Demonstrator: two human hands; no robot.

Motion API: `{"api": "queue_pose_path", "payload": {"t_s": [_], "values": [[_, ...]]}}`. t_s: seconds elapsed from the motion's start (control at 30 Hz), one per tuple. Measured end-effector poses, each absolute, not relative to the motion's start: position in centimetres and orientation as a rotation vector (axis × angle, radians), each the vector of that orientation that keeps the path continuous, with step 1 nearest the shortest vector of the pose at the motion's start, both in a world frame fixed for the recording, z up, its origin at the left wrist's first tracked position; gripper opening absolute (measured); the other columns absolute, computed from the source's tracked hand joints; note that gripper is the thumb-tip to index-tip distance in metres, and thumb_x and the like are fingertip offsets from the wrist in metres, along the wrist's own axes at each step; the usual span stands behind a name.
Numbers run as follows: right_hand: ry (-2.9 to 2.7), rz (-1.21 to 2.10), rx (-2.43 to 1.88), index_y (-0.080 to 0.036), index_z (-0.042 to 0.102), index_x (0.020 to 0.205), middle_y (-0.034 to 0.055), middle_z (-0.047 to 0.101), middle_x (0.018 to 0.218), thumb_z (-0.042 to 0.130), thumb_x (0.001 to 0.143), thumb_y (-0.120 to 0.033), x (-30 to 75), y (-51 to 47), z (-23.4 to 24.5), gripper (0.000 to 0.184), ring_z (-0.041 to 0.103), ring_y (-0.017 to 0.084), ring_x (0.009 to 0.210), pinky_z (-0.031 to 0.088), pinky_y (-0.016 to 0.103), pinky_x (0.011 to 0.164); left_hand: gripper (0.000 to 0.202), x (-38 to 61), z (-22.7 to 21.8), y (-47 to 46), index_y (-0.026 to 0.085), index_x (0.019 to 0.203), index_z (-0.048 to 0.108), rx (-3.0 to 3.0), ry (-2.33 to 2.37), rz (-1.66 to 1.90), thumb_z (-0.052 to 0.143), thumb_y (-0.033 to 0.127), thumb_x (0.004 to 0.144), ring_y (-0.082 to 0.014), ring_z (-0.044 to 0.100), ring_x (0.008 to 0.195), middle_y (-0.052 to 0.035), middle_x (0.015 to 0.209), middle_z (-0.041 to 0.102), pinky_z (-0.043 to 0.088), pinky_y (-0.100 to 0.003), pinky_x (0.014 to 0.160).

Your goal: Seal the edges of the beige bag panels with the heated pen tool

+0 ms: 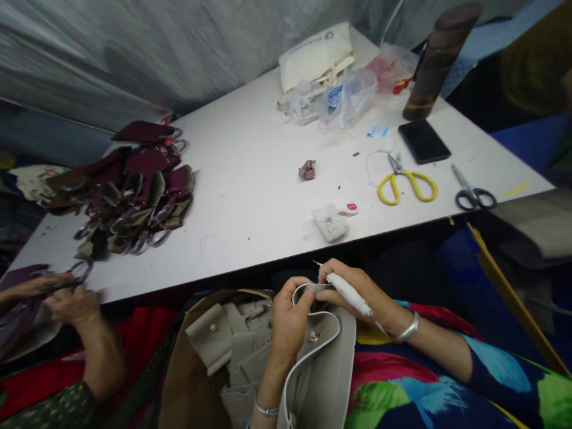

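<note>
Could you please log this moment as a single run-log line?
left hand: pinches strap | right hand: holds pen tool at strap | bag: on lap | table: yellow scissors, phone

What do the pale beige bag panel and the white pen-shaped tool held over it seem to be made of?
The pale beige bag panel: probably leather or faux leather, matte and smooth; it holds a stiff curve with clean pale edges. The white pen-shaped tool: apparently a smooth plastic body with a thin metal-looking tip; too small to be sure.
</note>
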State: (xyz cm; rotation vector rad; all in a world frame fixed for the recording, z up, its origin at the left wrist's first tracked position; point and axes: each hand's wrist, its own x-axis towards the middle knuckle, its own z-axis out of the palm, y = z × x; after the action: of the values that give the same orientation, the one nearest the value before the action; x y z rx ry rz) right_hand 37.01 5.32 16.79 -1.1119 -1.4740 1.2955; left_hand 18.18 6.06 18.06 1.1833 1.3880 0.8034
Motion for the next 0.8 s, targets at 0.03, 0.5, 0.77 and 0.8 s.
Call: {"api": "queue_pose_path", "payload": {"t_s": [0.03, 0.5, 0.77, 0.8], "values": [[-1.448, 1.321, -1.098, -0.022, 0.059, 0.102, -0.0052, 0.057, 0.082, 0.076, 0.097, -0.034, 37.0, 5.3, 16.8, 0.021, 0.051, 0.012, 0.068, 0.039, 0.022, 0.061, 0.016, 18.2, 18.1, 6.0, 0.019, 0.092, 0.065, 1.185, 1.378, 0.803, 0.072, 0.032, 0.088, -0.0148, 0.054, 0.076, 0.0010, 0.082, 0.061, 0.043, -0.024, 0.072], [-1.385, 1.321, -1.022, -0.021, 0.059, 0.098, -0.0044, 0.056, 0.079, 0.073, 0.097, -0.037, 36.8, 4.4, 16.9, 0.022, 0.049, 0.013, 0.068, 0.037, 0.023, 0.060, 0.020, 19.3, 20.5, 5.8, 0.019, 0.091, 0.062, 1.132, 1.138, 0.719, 0.078, 0.024, 0.081, -0.0156, 0.058, 0.085, 0.0007, 0.088, 0.065, 0.045, -0.024, 0.077], [-1.312, 1.139, -1.018, -0.021, 0.058, 0.089, -0.0023, 0.059, 0.078, 0.072, 0.095, -0.031, 37.7, 2.8, 20.2, 0.018, 0.052, 0.014, 0.066, 0.042, 0.024, 0.060, 0.041, 18.0, 22.1, 5.8, 0.021, 0.111, 0.072, 1.029, 0.913, 0.924, 0.084, 0.043, 0.079, -0.0255, 0.065, 0.106, -0.0078, 0.111, 0.072, 0.051, -0.034, 0.096], [-1.284, 1.119, -1.021, -0.021, 0.058, 0.089, -0.0015, 0.061, 0.079, 0.073, 0.094, -0.030, 38.0, 2.5, 20.9, 0.018, 0.054, 0.014, 0.067, 0.043, 0.024, 0.061, 0.047, 17.7, 22.2, 5.8, 0.021, 0.113, 0.073, 1.034, 0.886, 0.960, 0.084, 0.051, 0.079, -0.0273, 0.065, 0.109, -0.0092, 0.114, 0.072, 0.051, -0.036, 0.100]]}}
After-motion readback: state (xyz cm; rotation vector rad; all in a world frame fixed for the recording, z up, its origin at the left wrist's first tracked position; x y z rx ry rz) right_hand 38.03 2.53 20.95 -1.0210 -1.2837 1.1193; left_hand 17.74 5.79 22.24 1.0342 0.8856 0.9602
